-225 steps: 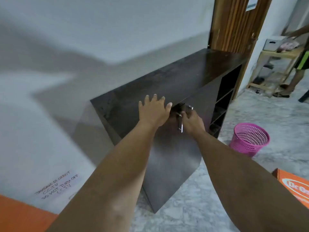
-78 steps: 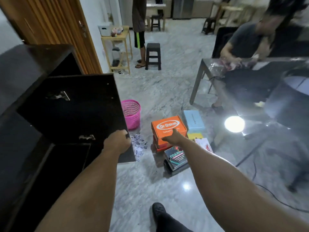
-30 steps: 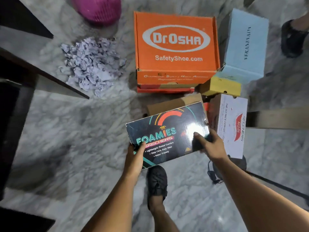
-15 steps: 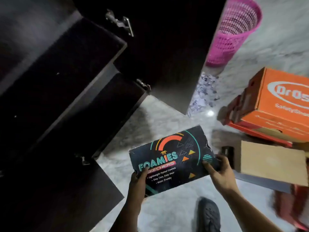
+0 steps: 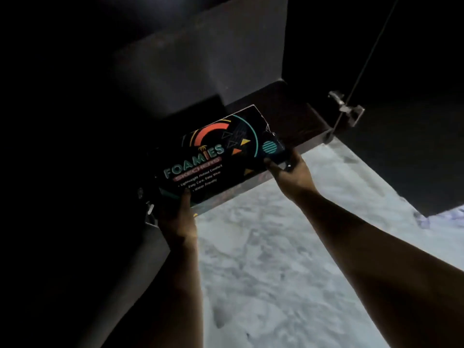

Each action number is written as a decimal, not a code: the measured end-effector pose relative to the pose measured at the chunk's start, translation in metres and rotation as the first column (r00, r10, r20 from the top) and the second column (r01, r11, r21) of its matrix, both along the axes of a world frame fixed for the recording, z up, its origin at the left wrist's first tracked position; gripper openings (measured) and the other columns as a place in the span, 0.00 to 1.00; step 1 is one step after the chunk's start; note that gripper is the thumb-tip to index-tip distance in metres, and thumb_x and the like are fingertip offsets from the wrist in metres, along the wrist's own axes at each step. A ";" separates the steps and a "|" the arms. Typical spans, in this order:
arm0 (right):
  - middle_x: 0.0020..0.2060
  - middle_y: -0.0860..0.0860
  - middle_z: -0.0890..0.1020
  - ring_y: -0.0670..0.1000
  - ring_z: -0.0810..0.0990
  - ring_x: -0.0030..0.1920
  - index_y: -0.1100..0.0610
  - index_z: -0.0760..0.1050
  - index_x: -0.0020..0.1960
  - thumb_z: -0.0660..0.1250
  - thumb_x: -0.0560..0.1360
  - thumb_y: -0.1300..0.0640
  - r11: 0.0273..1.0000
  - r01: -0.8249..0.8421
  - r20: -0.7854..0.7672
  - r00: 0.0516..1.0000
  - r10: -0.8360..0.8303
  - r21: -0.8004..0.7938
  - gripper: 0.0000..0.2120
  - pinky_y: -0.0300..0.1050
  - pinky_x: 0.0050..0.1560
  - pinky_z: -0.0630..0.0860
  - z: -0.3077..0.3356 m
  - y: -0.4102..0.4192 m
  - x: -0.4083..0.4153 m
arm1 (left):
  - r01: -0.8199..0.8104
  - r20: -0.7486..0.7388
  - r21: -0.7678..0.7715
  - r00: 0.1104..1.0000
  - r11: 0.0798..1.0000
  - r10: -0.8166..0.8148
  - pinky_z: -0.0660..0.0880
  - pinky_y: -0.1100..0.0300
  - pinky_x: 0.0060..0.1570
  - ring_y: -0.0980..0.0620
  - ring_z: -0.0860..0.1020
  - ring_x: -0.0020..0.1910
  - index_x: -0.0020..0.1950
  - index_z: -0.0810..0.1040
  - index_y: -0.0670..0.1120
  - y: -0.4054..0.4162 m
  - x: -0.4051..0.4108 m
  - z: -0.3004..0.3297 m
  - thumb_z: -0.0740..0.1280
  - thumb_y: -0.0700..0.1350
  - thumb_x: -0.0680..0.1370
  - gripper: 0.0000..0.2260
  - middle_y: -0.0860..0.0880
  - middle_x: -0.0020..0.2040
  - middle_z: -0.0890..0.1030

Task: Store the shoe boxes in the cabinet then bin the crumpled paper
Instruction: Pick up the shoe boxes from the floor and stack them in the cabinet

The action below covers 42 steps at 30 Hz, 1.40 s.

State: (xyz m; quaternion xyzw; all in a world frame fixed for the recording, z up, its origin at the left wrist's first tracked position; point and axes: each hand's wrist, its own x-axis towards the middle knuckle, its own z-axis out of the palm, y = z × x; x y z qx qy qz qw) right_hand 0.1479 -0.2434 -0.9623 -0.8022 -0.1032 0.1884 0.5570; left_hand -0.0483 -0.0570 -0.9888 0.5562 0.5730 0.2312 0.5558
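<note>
A black Foamies shoe box (image 5: 216,154) with coloured print is held flat between both hands at the mouth of the dark cabinet (image 5: 296,121). My left hand (image 5: 179,217) grips its near left corner, thumb on the lid. My right hand (image 5: 291,172) grips its right end. The box's far end is over the cabinet's bottom shelf; its near end hangs out over the floor. The other boxes, the paper and the bin are out of view.
The cabinet's open right door (image 5: 406,121) stands at the right with a metal hinge (image 5: 347,109). Another hinge (image 5: 148,209) shows beside my left hand. A pale inner panel (image 5: 200,59) rises behind the box. Marble floor (image 5: 276,259) lies below.
I have turned from the pile on the floor to the cabinet, and both hands have carried the Foamies box forward until its far end is inside the opening.
</note>
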 end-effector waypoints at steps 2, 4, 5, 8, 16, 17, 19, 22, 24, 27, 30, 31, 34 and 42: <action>0.59 0.50 0.84 0.55 0.82 0.61 0.53 0.70 0.68 0.74 0.74 0.39 1.000 -0.022 0.044 0.999 0.023 -0.014 0.30 0.55 0.61 0.80 -0.018 0.029 0.014 | -0.058 -0.054 0.187 0.996 0.981 0.069 0.70 0.67 0.65 0.49 0.79 0.63 0.67 0.79 0.42 0.011 0.014 -0.001 0.73 0.62 0.71 0.32 0.47 0.61 0.83; 0.60 0.54 0.83 0.58 0.81 0.62 0.57 0.67 0.68 0.74 0.74 0.38 1.000 0.002 0.093 0.996 0.000 -0.020 0.34 0.52 0.60 0.78 -0.028 0.054 0.024 | -0.087 -0.025 0.325 0.995 0.942 0.101 0.74 0.58 0.63 0.45 0.81 0.60 0.65 0.80 0.40 0.015 0.023 -0.004 0.72 0.64 0.68 0.35 0.45 0.59 0.84; 0.61 0.57 0.82 0.60 0.80 0.62 0.58 0.66 0.68 0.74 0.73 0.37 0.999 0.027 0.130 0.991 -0.024 -0.025 0.35 0.53 0.60 0.78 -0.030 0.065 0.027 | -0.081 -0.018 0.323 0.996 0.943 0.092 0.73 0.57 0.60 0.43 0.81 0.60 0.63 0.80 0.39 0.017 0.029 -0.004 0.73 0.63 0.70 0.33 0.43 0.58 0.84; 0.66 0.64 0.73 0.68 0.75 0.65 0.57 0.65 0.71 0.70 0.71 0.29 0.986 0.101 0.232 0.970 -0.068 -0.133 0.43 0.59 0.63 0.76 -0.033 0.096 0.037 | -0.135 -0.075 0.272 0.984 0.953 0.160 0.70 0.59 0.56 0.40 0.80 0.61 0.58 0.80 0.37 0.042 0.045 -0.017 0.72 0.61 0.75 0.28 0.41 0.57 0.84; 0.65 0.63 0.79 0.62 0.71 0.71 0.60 0.71 0.73 0.69 0.78 0.40 0.998 -0.054 0.161 0.985 0.058 -0.032 0.33 0.49 0.70 0.70 -0.050 0.170 0.046 | -0.129 0.136 -0.142 0.980 0.981 0.149 0.80 0.52 0.57 0.43 0.80 0.65 0.72 0.73 0.43 0.093 0.073 -0.022 0.61 0.63 0.80 0.29 0.44 0.67 0.79; 0.68 0.63 0.77 0.61 0.72 0.73 0.59 0.67 0.77 0.70 0.77 0.41 0.998 -0.061 0.114 0.992 0.058 0.025 0.35 0.51 0.73 0.69 -0.053 0.172 0.044 | -0.109 0.103 -0.084 0.988 0.990 0.117 0.79 0.48 0.60 0.42 0.80 0.65 0.70 0.75 0.43 0.096 0.073 -0.025 0.61 0.66 0.76 0.33 0.43 0.67 0.79; 0.74 0.60 0.73 0.58 0.71 0.76 0.54 0.58 0.82 0.70 0.76 0.41 0.993 -0.067 0.057 0.996 0.062 0.100 0.42 0.54 0.77 0.66 -0.057 0.161 0.036 | -0.048 0.008 0.035 0.999 0.998 0.048 0.78 0.42 0.63 0.39 0.80 0.63 0.65 0.79 0.41 0.089 0.075 -0.027 0.62 0.68 0.73 0.35 0.39 0.64 0.81; 0.77 0.58 0.70 0.57 0.68 0.78 0.50 0.53 0.84 0.70 0.78 0.43 0.997 -0.051 0.039 0.998 0.049 0.060 0.42 0.53 0.79 0.64 -0.063 0.117 0.025 | 0.034 -0.049 0.161 0.998 0.986 -0.027 0.80 0.41 0.58 0.36 0.83 0.54 0.48 0.82 0.37 0.053 0.083 -0.028 0.66 0.54 0.80 0.20 0.36 0.49 0.84; 0.74 0.57 0.74 0.57 0.72 0.75 0.51 0.59 0.82 0.70 0.79 0.45 1.000 -0.022 0.060 0.998 0.020 0.021 0.36 0.52 0.76 0.68 -0.067 0.075 0.018 | 0.189 -0.112 0.207 0.979 0.960 -0.169 0.81 0.48 0.51 0.36 0.84 0.48 0.43 0.82 0.33 0.019 0.093 -0.036 0.68 0.47 0.81 0.17 0.34 0.43 0.84; 0.68 0.55 0.79 0.56 0.78 0.68 0.50 0.67 0.78 0.68 0.81 0.44 0.997 0.018 0.099 0.995 -0.010 -0.081 0.28 0.50 0.67 0.75 -0.067 -0.001 0.012 | 0.333 -0.146 0.280 0.942 0.901 -0.303 0.76 0.54 0.46 0.38 0.85 0.47 0.44 0.83 0.36 -0.049 0.112 -0.039 0.72 0.42 0.77 0.08 0.37 0.43 0.86; 0.67 0.54 0.79 0.55 0.78 0.66 0.49 0.68 0.77 0.66 0.81 0.42 0.977 0.045 0.131 0.991 -0.018 -0.206 0.27 0.47 0.65 0.75 -0.065 -0.086 -0.001 | 0.540 -0.262 0.309 0.839 0.783 -0.476 0.80 0.52 0.48 0.41 0.84 0.49 0.45 0.82 0.45 -0.128 0.128 -0.027 0.71 0.45 0.76 0.04 0.42 0.46 0.86; 0.67 0.54 0.79 0.54 0.79 0.66 0.48 0.69 0.76 0.66 0.81 0.42 0.964 0.057 0.149 0.989 -0.019 -0.261 0.26 0.47 0.65 0.75 -0.062 -0.115 -0.010 | 0.606 -0.305 0.311 0.793 0.732 -0.527 0.80 0.52 0.49 0.40 0.84 0.50 0.46 0.82 0.46 -0.152 0.132 -0.023 0.70 0.47 0.76 0.05 0.43 0.48 0.86; 0.66 0.52 0.80 0.54 0.79 0.65 0.48 0.72 0.74 0.64 0.81 0.41 0.900 0.177 0.228 0.970 -0.089 -0.399 0.24 0.49 0.64 0.76 -0.048 -0.206 -0.041 | 0.785 -0.371 0.275 0.619 0.555 -0.692 0.79 0.52 0.51 0.40 0.82 0.52 0.48 0.81 0.46 -0.226 0.131 -0.005 0.68 0.50 0.76 0.08 0.45 0.51 0.86; 0.56 0.55 0.81 0.61 0.78 0.57 0.52 0.79 0.62 0.65 0.79 0.50 0.494 0.709 0.511 0.705 -0.491 -0.504 0.14 0.54 0.54 0.78 0.007 -0.479 -0.122 | 0.993 -0.239 0.101 0.080 0.058 -0.968 0.79 0.51 0.51 0.42 0.82 0.47 0.48 0.78 0.49 -0.466 0.109 0.029 0.68 0.50 0.78 0.05 0.46 0.49 0.84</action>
